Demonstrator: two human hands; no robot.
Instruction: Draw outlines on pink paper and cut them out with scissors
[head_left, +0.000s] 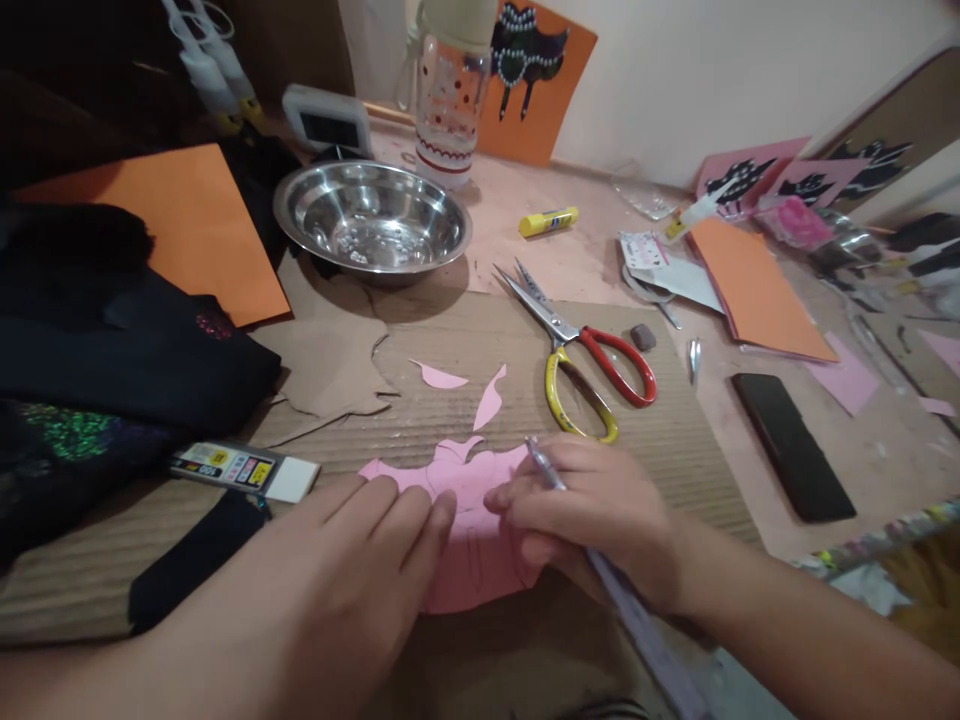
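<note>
Pressing down flat with fingers stretched out, the left hand [352,570] pins a pink paper [472,545] to the cardboard [450,340] on the counter [525,265]. The right hand [592,515] is closed around a pencil [544,467] and rests on the paper's right side. Scissors [581,355] lie just beyond it, near two pink scraps [489,402]. A bowl [442,225] sits farther back. An eraser [244,468] lies left and a phone [791,445] right.

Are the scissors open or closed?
Open a little. The scissors lie flat on the cardboard, their two blade tips apart and the red and yellow handles spread.
</note>
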